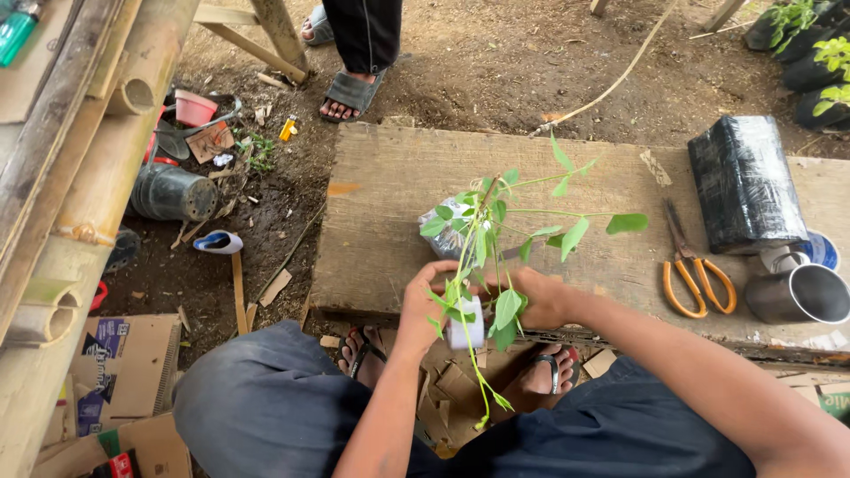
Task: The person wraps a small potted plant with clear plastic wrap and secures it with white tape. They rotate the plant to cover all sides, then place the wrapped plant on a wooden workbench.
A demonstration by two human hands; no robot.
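Green, thin-stemmed seedling (pixel 496 232) with pointed leaves, roots bagged in clear plastic. We hold it over the near edge of the wooden plank (pixel 390 177). Our left hand (pixel 423 305) pinches a white tape roll (pixel 467 323) against the stem; right hand (pixel 542 296) grips the stem. Long axis runs near-to-far, bag end away from us.

Beyond our hands' grip on the seedling (pixel 482 257), bare plank (pixel 390 230) opens leftward; rightward, scissors (pixel 695 274), a steel cup (pixel 801 294) and a black wrapped block (pixel 744 181) crowd our way.
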